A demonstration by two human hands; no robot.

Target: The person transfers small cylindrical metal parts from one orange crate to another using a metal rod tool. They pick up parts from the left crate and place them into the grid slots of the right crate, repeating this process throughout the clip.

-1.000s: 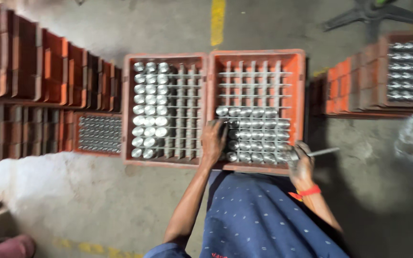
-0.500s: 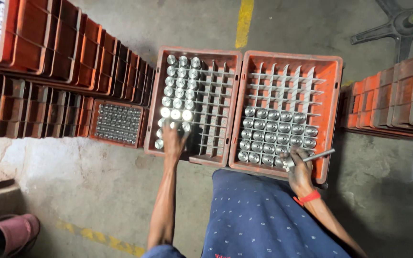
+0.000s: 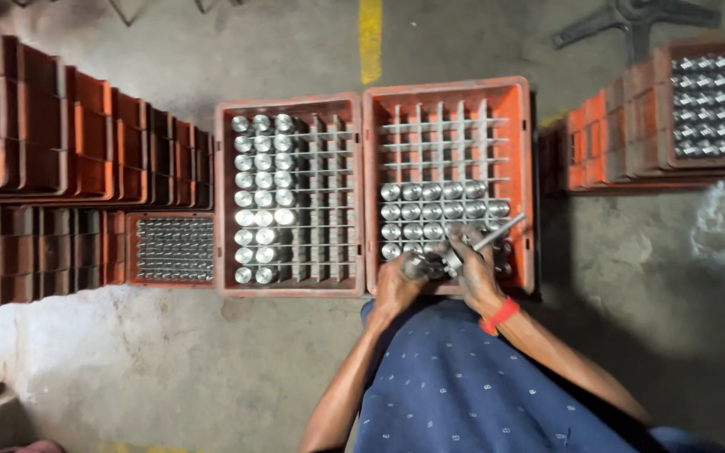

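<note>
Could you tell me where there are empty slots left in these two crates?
Right crate: the far rows behind its cylinders are bare. Left crate: the right columns beside its cylinders are bare. Crowded: the right crate's near edge, where left hand and right hand work.

Bare forearms, a red band on the right wrist [image 3: 499,315] — dark blue garment [image 3: 472,386] with small pale dots.

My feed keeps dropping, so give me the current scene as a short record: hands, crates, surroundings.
left hand: at the near edge of the right crate, gripping a metal cylinder
right hand: holds a thin metal rod over the same crate
right crate: orange, near rows filled with cylinders, far rows empty
left crate: orange, left three columns filled
surroundings: stacked orange crates on the left, concrete floor
</note>
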